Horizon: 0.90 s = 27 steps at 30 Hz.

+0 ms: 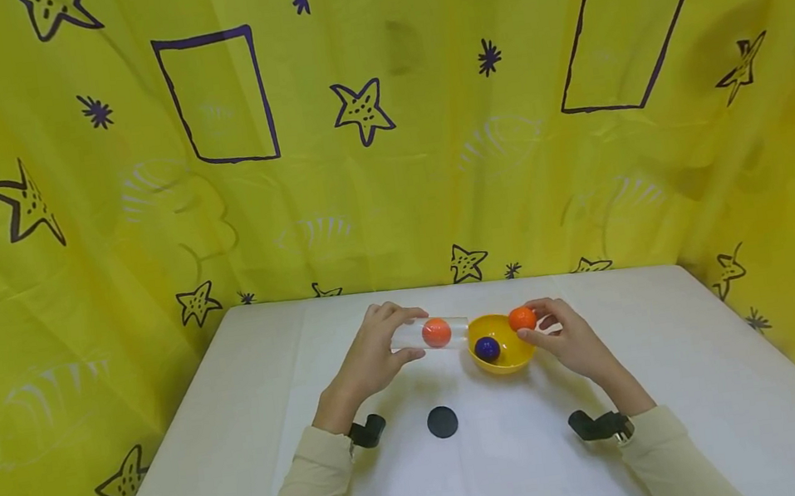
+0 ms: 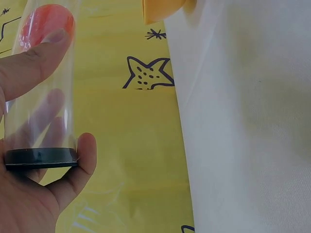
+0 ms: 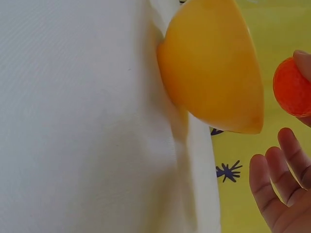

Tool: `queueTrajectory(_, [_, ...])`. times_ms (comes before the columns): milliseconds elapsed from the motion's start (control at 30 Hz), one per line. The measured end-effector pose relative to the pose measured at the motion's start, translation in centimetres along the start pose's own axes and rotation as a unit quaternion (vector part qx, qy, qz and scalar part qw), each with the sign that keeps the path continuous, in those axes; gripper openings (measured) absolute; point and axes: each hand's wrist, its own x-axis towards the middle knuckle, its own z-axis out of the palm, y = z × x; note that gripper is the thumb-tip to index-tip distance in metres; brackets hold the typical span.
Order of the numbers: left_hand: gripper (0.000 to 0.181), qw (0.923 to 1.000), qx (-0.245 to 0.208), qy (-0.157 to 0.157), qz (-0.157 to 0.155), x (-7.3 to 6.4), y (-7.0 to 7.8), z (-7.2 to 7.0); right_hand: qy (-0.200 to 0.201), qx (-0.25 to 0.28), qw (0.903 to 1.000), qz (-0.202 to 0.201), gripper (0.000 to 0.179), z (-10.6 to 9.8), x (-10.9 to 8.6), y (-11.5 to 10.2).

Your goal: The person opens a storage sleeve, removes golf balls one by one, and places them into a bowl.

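Note:
My left hand (image 1: 378, 347) grips a clear plastic tube (image 1: 459, 332) that lies nearly level above the table. Inside the tube is an orange-red ball (image 1: 436, 332); the left wrist view shows a black cap (image 2: 41, 158) closing the end near the palm. Thumb and index finger of my right hand (image 1: 567, 336) pinch an orange ball (image 1: 522, 319) over the right rim of a yellow bowl (image 1: 503, 365). Its other fingers stand apart, off the ball. A dark blue ball (image 1: 487, 348) sits in the bowl. The tube's far end is beside the bowl's left rim.
A black round disc (image 1: 442, 421) lies flat on the white table (image 1: 517, 467), in front of the bowl and between the forearms. Yellow curtains (image 1: 389, 182) with drawn stars and fish hang behind the table and on both sides.

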Motion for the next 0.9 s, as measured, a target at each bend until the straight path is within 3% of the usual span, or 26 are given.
queueTrajectory(900, [0.053, 0.9999, -0.01, 0.005, 0.003, 0.0, -0.1, 0.1, -0.049, -0.004, 0.9986, 0.019, 0.055, 1.1, 0.3, 1.6])
